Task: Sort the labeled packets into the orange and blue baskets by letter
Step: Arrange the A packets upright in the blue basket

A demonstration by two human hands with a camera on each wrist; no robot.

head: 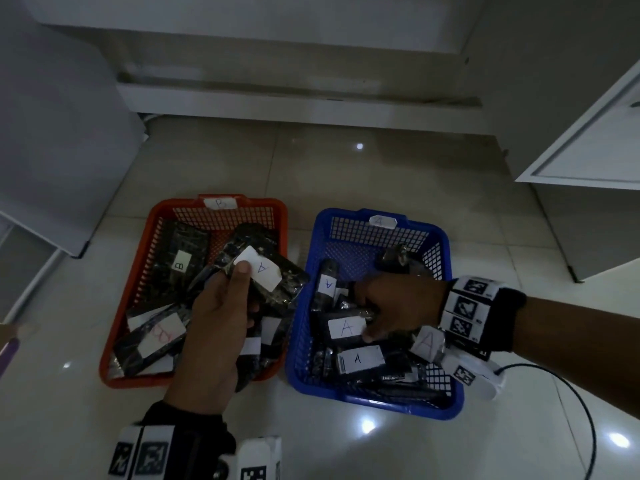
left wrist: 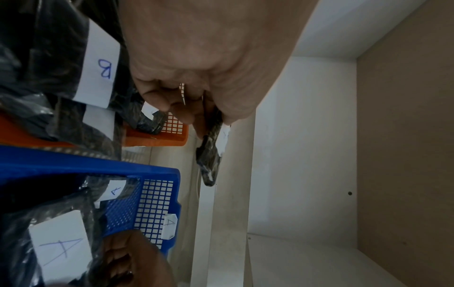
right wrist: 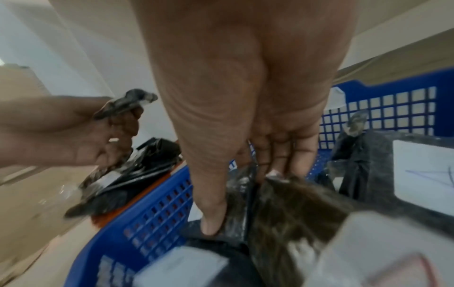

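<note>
The orange basket point(head: 159, 209) carries a B tag and holds several dark packets, some labelled B. To its right, the blue basket point(head: 323, 220) has an A tag and holds several packets labelled A. My left hand point(head: 247, 289) is raised over the orange basket's right side. It pinches a dark packet point(head: 277, 282) with a white A label, thumb on the label; the left wrist view shows this packet point(left wrist: 209, 155) edge-on. My right hand point(head: 365, 317) reaches into the blue basket. Its thumb and fingers grip an A-labelled packet point(head: 346, 328) lying there.
Both baskets sit side by side on a glossy tiled floor point(head: 346, 161). White cabinets stand at the left point(head: 62, 150), the back and the right point(head: 588, 140). A black cable point(head: 585, 410) curves over the floor at the lower right.
</note>
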